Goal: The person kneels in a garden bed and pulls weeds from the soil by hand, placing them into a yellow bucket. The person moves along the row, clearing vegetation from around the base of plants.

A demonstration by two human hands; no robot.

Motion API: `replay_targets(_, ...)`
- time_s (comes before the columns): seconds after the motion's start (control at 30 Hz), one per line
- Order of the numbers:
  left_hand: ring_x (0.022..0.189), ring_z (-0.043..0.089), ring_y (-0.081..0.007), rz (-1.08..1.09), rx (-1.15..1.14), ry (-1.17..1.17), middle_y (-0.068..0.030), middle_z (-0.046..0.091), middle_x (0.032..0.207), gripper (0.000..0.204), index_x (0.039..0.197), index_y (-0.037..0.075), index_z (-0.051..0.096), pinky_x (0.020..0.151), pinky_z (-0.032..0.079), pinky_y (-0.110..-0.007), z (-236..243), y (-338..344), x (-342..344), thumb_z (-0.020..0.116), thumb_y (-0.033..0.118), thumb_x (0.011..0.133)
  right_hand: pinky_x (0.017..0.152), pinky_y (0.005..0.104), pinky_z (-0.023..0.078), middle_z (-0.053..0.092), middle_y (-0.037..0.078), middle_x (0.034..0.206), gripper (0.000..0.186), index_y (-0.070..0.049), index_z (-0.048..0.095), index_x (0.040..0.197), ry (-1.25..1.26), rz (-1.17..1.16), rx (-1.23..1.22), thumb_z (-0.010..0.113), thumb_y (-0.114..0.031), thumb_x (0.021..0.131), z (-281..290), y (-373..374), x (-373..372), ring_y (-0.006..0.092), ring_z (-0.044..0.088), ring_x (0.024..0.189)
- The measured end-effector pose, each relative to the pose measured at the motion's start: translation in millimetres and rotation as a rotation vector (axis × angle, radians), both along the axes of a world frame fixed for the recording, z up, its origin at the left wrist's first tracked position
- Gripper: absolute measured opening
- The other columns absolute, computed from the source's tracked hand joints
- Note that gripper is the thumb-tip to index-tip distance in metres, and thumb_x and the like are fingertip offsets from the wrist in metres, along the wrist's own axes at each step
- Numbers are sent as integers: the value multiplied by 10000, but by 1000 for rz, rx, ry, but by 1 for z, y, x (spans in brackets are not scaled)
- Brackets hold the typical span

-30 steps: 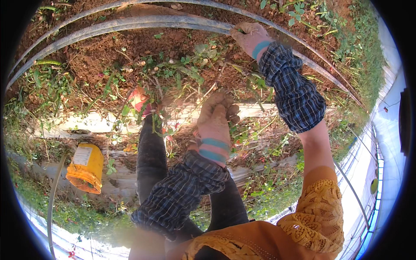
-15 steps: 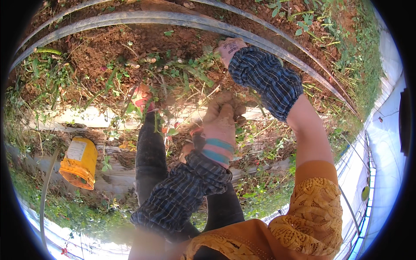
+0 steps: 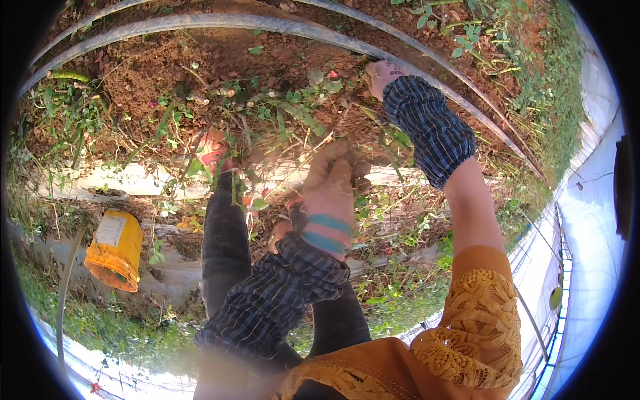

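Observation:
My left hand (image 3: 335, 181), in a dirty pink glove with teal cuff stripes, is closed around a bunch of thin weed stems (image 3: 293, 110) that spread up and left over the red-brown soil (image 3: 153, 67). Farther up, my right hand (image 3: 381, 72), also gloved, is curled into the same tangle of weeds at the soil, just below a grey pipe (image 3: 267, 23). Plaid sleeves cover both forearms. The right hand's fingers are partly hidden by leaves.
A yellow bucket (image 3: 113, 250) stands at the lower left. My dark-trousered legs (image 3: 223, 247) and a red shoe (image 3: 212, 150) reach toward the bed. A pale strip of sheeting (image 3: 120, 180) runs along the bed's edge. White plastic walling (image 3: 593, 220) rises at the right.
My right hand has come down and left from the pipe into the weeds. My left hand has stayed closed on its bunch of stems, shifting slightly right.

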State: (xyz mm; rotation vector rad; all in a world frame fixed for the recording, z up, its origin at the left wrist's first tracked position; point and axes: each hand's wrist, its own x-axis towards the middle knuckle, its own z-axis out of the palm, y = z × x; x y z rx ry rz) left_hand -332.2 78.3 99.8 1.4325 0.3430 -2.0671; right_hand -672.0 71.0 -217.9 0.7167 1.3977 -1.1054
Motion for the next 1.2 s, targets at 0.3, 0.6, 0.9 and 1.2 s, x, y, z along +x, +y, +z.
replay_targets(0.3, 828, 646, -216, -67, 16, -21, -96, 646, 1018, 192, 1114, 67, 580, 639, 555, -346, 0, 0, -2, 513, 77, 934, 1191, 433, 222, 131, 184, 1536, 525, 13, 114, 1460, -183, -192, 15, 319, -186, 1019, 54, -33, 32, 344, 183, 1411)
replay_targets(0.6, 853, 652, -227, -98, 9, 17, -108, 644, 1027, 216, 1146, 64, 584, 652, 559, -356, -1, 5, -1, 535, 119, 943, 1087, 459, 299, 236, 175, 1419, 479, 3, 180, 1391, -137, -332, 158, 336, -243, 1011, 47, -56, 90, 320, 293, 1301)
replay_targets(0.9, 827, 656, -238, -121, 26, 1, -116, 643, 1005, 216, 1138, 60, 586, 620, 550, -356, -4, 5, -3, 545, 118, 934, 978, 432, 379, 357, 161, 1249, 359, -9, 312, 1266, 179, 421, 313, 392, -214, 983, 41, -49, 82, 290, 401, 1161)
replay_targets(1.2, 834, 654, -232, -103, 43, -15, -96, 646, 1011, 218, 1135, 57, 587, 630, 557, -369, -4, 0, -3, 544, 121, 932, 870, 404, 460, 477, 147, 1079, 248, -21, 444, 1141, 741, 1820, 362, 448, -184, 955, 101, -53, 62, 259, 509, 1020)
